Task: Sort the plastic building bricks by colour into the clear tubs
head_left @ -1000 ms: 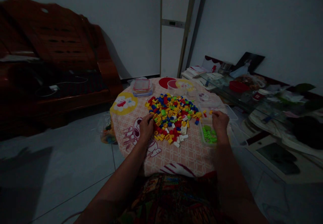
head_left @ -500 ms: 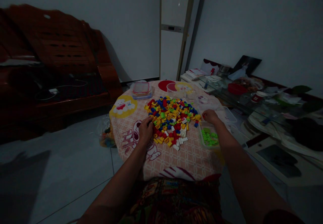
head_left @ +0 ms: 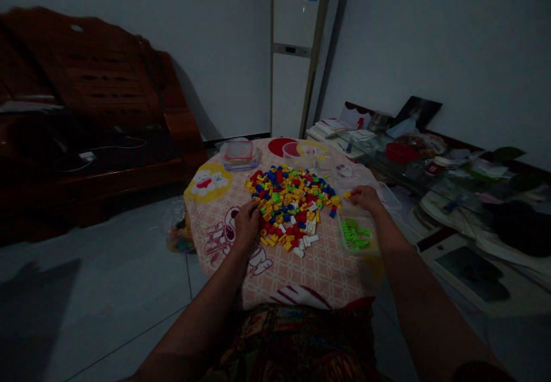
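A heap of small toy bricks (head_left: 293, 195) in yellow, red, blue, green and white spreads over the round table. My left hand (head_left: 247, 220) rests at the heap's left edge with its fingers curled; what lies between them, if anything, is hidden. To the right of the heap, my right hand (head_left: 367, 198) pinches a small yellow brick (head_left: 346, 195) at its fingertips. Just below that hand, a clear plastic box (head_left: 344, 245) holds light green bricks (head_left: 355, 232). Another clear container (head_left: 390, 195) lies behind and to the right of my right hand.
Stacked lidded containers (head_left: 239, 155) stand at the table's back left, and a round clear tub (head_left: 291, 150) at the back. A patterned cloth (head_left: 318, 273) covers the table. On the right is a cluttered glass-topped stand (head_left: 374, 155); on the left, a wooden bench (head_left: 107, 95).
My right hand has shifted slightly right, and a yellow brick now shows at its fingertips. My left hand stays at the heap's left edge. The whole view has moved a little.
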Demonstrator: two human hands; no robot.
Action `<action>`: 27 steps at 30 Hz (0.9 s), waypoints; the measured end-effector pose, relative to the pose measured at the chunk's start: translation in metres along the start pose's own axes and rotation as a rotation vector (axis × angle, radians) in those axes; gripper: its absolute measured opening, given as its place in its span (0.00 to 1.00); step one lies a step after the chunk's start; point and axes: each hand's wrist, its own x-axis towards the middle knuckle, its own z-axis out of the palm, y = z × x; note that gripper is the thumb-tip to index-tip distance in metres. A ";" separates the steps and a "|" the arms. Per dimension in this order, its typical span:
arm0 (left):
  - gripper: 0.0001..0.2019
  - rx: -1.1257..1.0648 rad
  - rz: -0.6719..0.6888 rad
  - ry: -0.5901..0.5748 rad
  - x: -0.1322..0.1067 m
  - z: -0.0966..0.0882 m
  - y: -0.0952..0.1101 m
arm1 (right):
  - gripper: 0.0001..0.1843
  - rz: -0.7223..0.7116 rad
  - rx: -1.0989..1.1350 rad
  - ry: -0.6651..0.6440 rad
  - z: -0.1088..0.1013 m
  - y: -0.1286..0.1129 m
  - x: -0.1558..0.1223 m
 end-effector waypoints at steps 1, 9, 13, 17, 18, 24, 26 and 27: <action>0.16 0.002 0.001 -0.001 0.000 0.000 0.000 | 0.07 0.009 0.018 -0.002 0.000 0.000 -0.001; 0.16 0.003 -0.011 -0.014 -0.001 -0.002 0.003 | 0.09 0.030 0.051 0.010 -0.005 -0.004 -0.007; 0.16 0.005 -0.010 -0.008 -0.001 -0.001 0.003 | 0.10 0.014 0.043 0.047 -0.010 -0.010 -0.009; 0.16 -0.002 -0.004 0.003 0.000 0.000 0.001 | 0.13 -0.017 0.032 0.140 -0.015 -0.029 -0.013; 0.16 -0.006 -0.004 0.004 0.000 0.000 0.000 | 0.13 -0.051 0.033 0.165 -0.014 -0.037 -0.016; 0.15 -0.014 -0.009 0.002 0.000 0.000 0.000 | 0.10 -0.309 0.140 0.069 0.017 -0.105 -0.058; 0.15 -0.011 -0.012 -0.004 0.000 -0.001 0.001 | 0.11 -0.353 0.222 0.005 0.035 -0.126 -0.071; 0.15 -0.011 -0.016 -0.007 0.000 -0.001 0.001 | 0.13 -0.355 0.274 -0.019 0.043 -0.134 -0.076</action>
